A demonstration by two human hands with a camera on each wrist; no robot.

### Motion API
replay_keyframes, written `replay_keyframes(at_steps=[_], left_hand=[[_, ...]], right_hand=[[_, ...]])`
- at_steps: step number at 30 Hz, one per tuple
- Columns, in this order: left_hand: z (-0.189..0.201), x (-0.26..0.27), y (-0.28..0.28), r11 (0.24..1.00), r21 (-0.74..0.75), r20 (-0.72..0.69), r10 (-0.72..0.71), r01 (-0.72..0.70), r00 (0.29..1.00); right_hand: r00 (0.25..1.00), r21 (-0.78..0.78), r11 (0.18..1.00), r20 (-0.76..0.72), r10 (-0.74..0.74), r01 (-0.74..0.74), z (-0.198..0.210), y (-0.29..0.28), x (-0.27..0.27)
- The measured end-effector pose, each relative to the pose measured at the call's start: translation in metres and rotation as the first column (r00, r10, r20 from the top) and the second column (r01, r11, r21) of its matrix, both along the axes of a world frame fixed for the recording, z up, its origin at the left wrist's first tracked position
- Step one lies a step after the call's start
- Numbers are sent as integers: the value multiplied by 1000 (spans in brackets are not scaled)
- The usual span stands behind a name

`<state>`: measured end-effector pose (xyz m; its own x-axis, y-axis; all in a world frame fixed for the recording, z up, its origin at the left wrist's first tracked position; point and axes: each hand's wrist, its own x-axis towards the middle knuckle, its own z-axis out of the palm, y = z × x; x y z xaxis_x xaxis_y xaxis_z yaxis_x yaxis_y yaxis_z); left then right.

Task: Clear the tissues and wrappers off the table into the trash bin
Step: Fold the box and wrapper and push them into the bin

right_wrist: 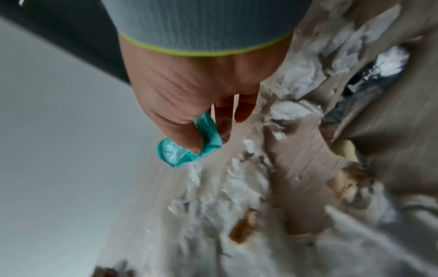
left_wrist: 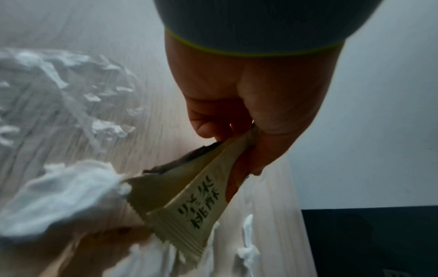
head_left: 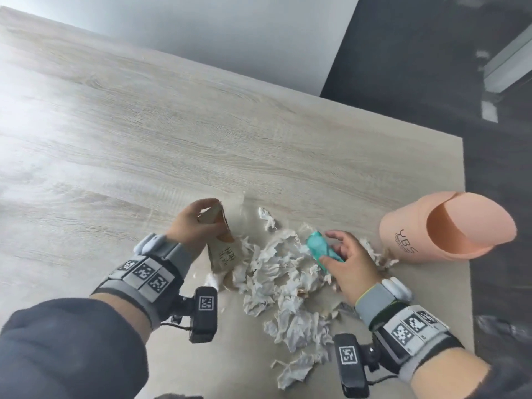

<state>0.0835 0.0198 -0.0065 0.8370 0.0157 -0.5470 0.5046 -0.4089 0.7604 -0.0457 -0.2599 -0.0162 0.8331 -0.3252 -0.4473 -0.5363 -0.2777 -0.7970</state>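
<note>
Crumpled tissues [head_left: 283, 286] litter the bench [head_left: 144, 133] between both hands, beside the tilted pink trash bin [head_left: 443, 226]. Left hand [head_left: 191, 227] pinches a beige wrapper [left_wrist: 180, 196] by one end; right hand [head_left: 349, 262] pinches a teal wrapper [right_wrist: 189, 146], probably so both drop in together.

1. Trash bin [head_left: 408, 240]: one, peach-coloured, standing at the desk [head_left: 172, 139] corner.
2. Teal wrapper [head_left: 319, 249]: one.
3. Beige printed wrapper [head_left: 226, 254]: one.
4. Crumpled white tissues [head_left: 276, 272]: a heap, many pieces overlapping; exact count could not be told.
5. Hands: two, left hand [head_left: 193, 228] and right hand [head_left: 352, 266].
6. Wrist-mounted cameras: two, one per wrist.
</note>
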Motion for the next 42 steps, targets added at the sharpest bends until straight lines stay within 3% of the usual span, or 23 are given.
replay_keyframes(at_steps=[4, 7, 11, 14, 17, 19, 23, 27, 29, 32, 33, 35, 38, 40, 42], left_hand=[[20, -12, -21, 992, -125, 30, 13, -9, 999], [31, -23, -42, 961, -278, 8, 6, -4, 1000], [37, -43, -67, 910, -414, -72, 1, -30, 997], [42, -59, -88, 871, -486, -138, -2, -66, 990], [44, -73, -104, 822, -565, -207, -52, -76, 977], [45, -81, -112, 792, -606, -236, -92, -72, 967], [56, -100, -128, 751, -660, -204, -202, 18, 958], [59, -115, -144, 777, -610, -132, -290, 153, 948], [57, -119, -149, 788, -591, -119, -296, 172, 948], [57, -122, -151, 773, -623, -152, -273, 122, 950], [58, -124, -154, 762, -639, -165, -270, 106, 949], [59, -126, -155, 734, -674, -193, -278, 79, 941], [65, -133, -161, 698, -713, -216, -316, 72, 924], [66, -136, -166, 687, -725, -246, -324, 49, 914], [62, -138, -172, 703, -710, -270, -322, 38, 908]], right_hand=[[972, 297, 939, 103, -209, 171, 27, 6, 1], [950, 500, 849, 146, -277, 170, 44, 13, 2], [924, 607, 782, 203, -325, 141, 57, 19, -3], [924, 542, 834, 260, -279, 100, 62, 23, -13], [941, 299, 952, 302, -154, 60, 59, 24, -28], [953, 177, 982, 283, -108, 59, 61, 21, -38], [953, 109, 987, 264, -145, 120, 64, 14, -57], [959, 121, 988, 254, -128, 100, 66, 9, -72], [951, 123, 987, 280, -132, 101, 67, 5, -81], [947, -17, 986, 283, -155, 166, 62, -7, -95], [949, 4, 981, 253, -188, 193, 61, -11, -101], [945, 249, 942, 178, -274, 226, 62, -16, -105], [944, 619, 761, 95, -315, 192, 69, -21, -111], [940, 638, 752, 127, -315, 166, 73, -22, -113], [925, 556, 813, 193, -328, 173, 71, -26, -115]])
